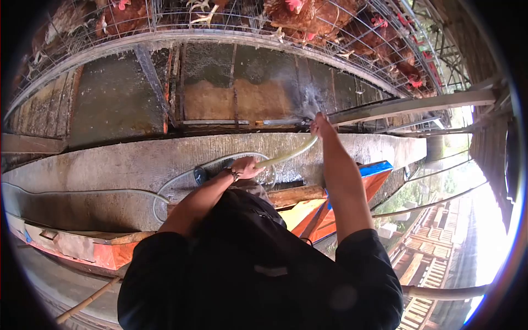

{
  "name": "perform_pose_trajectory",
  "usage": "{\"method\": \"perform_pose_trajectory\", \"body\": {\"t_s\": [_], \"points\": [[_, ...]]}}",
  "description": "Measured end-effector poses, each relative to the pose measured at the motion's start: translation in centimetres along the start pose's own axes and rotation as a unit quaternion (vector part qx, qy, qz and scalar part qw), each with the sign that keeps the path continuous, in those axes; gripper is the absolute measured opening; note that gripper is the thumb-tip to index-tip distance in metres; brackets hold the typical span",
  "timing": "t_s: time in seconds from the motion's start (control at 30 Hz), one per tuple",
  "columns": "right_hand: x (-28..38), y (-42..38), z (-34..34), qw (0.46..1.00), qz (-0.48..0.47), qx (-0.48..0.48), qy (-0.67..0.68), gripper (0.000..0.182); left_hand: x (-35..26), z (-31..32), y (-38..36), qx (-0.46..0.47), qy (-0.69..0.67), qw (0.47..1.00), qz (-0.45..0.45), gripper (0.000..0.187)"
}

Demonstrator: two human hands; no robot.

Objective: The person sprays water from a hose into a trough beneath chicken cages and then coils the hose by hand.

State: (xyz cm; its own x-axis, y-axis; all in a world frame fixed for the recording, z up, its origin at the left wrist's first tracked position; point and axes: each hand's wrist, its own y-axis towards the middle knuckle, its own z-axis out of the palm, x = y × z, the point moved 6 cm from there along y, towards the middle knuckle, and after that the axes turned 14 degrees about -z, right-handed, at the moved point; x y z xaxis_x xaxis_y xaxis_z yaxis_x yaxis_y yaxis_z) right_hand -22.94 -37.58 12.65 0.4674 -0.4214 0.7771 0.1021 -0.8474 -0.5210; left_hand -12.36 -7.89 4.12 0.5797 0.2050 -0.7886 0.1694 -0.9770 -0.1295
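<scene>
A pale green hose (290, 156) runs between my two hands. My left hand (246, 168), with a bracelet at the wrist, is closed around it in front of my waist. Farther forward, my right hand (319, 125) grips the hose near its end, with the arm stretched out. Water spray (311, 98) bursts from there onto the dirty floor under the cages. A tan patch of floor (209, 102) shows beside the darker, wet surface. Behind my left hand, the rest of the hose (110, 191) loops and trails along the concrete walkway (110, 165) to the left.
Brown hens (316, 16) stand in wire cages (231, 25) above the wet floor. A wooden beam (418, 107) juts in at the right. Orange and blue sheeting (374, 176) lines the walkway's near side. Bamboo poles (445, 292) cross at lower right.
</scene>
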Motion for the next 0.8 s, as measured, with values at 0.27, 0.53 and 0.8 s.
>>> {"method": "perform_pose_trajectory", "body": {"t_s": [0.27,0.53,0.8], "points": [[-10.4,1.2,-2.2,0.959,-0.075,-0.051,-0.27,0.028,-5.1,-10.2,-2.8,0.077,0.053,0.994,-0.052,0.046],[-19.0,-3.4,-0.5,0.99,-0.069,-0.034,-0.121,0.027,-4.1,-9.9,-5.1,0.136,0.007,0.986,-0.1,0.072],[-21.1,-5.6,1.3,0.981,-0.05,0.006,-0.185,0.033,-3.4,-10.2,-6.7,0.132,-0.031,0.984,-0.113,0.073]]}}
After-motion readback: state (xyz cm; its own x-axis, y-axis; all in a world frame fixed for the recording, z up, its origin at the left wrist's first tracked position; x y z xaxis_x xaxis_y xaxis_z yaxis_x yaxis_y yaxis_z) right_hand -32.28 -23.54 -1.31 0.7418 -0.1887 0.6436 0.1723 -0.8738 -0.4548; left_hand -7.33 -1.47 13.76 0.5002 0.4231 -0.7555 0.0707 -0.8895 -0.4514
